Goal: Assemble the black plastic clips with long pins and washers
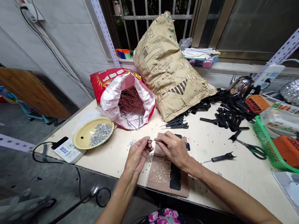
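My left hand (137, 155) is closed in a pinch at the left end of a thin metal rod (151, 139); any small piece between its fingertips is too small to make out. The fingers of my right hand (175, 150) are closed on the rod's other end. Both hands are over the left part of a brown board (159, 176) with black patches. A few small silvery metal pieces (132, 143) lie just left of my left hand. Farther left, a yellow bowl (81, 128) holds many more of them.
A red-and-white sack (108, 97) of thin brown rods stands behind the bowl, beside a large paper sack (164, 64). Black parts (227, 117) are heaped at the back right. Scissors (251, 147), a black-handled tool (220, 157) and a green basket (265, 144) lie to the right.
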Demonstrator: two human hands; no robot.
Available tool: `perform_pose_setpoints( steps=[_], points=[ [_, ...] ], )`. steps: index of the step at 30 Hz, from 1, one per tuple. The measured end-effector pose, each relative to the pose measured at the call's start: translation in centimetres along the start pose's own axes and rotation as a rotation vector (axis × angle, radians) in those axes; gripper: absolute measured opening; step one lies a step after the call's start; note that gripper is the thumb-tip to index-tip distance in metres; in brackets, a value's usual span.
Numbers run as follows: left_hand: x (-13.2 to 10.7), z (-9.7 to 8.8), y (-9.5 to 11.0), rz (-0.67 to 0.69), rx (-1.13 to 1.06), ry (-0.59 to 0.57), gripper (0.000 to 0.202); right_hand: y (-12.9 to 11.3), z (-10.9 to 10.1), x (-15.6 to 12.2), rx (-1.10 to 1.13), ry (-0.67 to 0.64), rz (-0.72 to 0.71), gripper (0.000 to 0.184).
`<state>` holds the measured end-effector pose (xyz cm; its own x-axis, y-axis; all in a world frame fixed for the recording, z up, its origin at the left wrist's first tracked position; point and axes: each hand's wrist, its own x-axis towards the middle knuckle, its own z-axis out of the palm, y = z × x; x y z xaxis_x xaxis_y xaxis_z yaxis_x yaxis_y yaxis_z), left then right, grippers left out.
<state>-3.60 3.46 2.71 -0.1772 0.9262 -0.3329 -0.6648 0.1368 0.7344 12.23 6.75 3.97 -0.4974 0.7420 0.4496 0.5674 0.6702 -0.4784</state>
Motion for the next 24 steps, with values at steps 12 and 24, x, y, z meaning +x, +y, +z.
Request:
perform_pose_setpoints(
  steps=[12,24],
  points=[
    [-0.4,1.4,-1.3,0.225,0.086,-0.017,0.027,-1.0,-0.5,-1.2,-0.253,0.163,0.001,0.015],
    [-0.6,2.3,-2.1,0.229,0.109,-0.026,0.029,-0.9,-0.1,-2.3,-0.293,0.193,0.07,0.017]
  ],
)
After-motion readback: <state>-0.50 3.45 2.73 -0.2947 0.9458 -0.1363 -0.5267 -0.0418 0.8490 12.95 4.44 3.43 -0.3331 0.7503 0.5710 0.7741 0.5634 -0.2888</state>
